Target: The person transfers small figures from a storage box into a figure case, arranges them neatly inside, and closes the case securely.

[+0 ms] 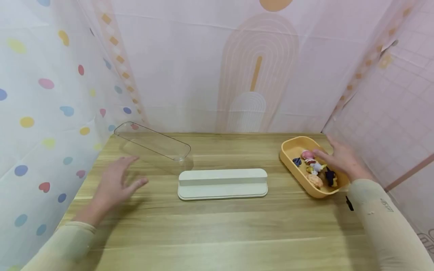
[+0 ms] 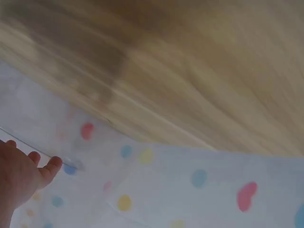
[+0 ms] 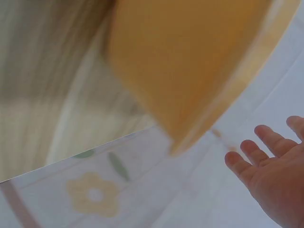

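My left hand [image 1: 113,183] hovers over the left of the table, fingers spread and holding nothing, in front of a clear rectangular container [image 1: 154,150] with a dark rim. On the right, my right hand [image 1: 342,158] is above the edge of a yellow tray [image 1: 295,169], its fingers loosely spread with nothing in them. Several small figurines lie in the tray, among them a pink-topped one [image 1: 307,154], a dark one [image 1: 330,177] and a peach one [image 1: 314,181]. A white lid with a raised ridge [image 1: 222,183] lies at the table's centre, apart from both hands.
The wooden table [image 1: 217,226] is bordered by a dotted cloth [image 1: 44,113] on the left, a pale patterned cloth [image 1: 183,75] behind and a gridded cloth [image 1: 400,113] on the right. A small black thing [image 1: 349,203] shows beside the right sleeve.
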The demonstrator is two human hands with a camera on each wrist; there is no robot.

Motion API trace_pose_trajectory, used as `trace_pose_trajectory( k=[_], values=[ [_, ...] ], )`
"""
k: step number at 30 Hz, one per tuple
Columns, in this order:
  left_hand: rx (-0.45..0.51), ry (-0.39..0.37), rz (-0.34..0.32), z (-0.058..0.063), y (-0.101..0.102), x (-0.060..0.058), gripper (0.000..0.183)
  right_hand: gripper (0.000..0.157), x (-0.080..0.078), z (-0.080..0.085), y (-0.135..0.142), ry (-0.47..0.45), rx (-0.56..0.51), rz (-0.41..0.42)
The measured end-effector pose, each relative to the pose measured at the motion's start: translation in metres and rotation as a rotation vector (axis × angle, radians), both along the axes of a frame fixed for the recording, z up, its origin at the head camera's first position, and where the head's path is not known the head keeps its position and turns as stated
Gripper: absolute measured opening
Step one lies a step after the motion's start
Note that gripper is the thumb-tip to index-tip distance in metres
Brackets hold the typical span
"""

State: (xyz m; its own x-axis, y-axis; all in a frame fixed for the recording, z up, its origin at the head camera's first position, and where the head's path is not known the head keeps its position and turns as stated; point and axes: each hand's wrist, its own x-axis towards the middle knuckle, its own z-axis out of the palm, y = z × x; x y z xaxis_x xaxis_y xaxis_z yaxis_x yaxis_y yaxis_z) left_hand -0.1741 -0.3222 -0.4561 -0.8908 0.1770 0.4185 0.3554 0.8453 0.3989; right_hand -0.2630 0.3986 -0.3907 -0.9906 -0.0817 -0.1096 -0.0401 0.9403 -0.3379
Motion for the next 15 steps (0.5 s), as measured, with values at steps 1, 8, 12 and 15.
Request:
trace_pose_trajectory(
  k=[1,8,12,15],
  values=[
    [0.004,0.008,-0.021,-0.003,0.008,0.003,0.081,0.109,-0.001,0.000,-0.003,0.000,0.002,0.008],
    [-0.047,-0.035,-0.119,-0.021,0.054,0.017,0.083,0.100,-0.007,-0.003,-0.030,0.067,-0.006,0.103],
    [-0.090,-0.121,-0.122,-0.024,0.068,0.018,0.091,0.090,-0.010,-0.004,-0.045,0.114,0.009,0.151],
    [-0.110,-0.161,-0.115,-0.027,0.072,0.016,0.097,0.077,-0.013,-0.004,-0.056,0.132,0.008,0.187]
  ],
)
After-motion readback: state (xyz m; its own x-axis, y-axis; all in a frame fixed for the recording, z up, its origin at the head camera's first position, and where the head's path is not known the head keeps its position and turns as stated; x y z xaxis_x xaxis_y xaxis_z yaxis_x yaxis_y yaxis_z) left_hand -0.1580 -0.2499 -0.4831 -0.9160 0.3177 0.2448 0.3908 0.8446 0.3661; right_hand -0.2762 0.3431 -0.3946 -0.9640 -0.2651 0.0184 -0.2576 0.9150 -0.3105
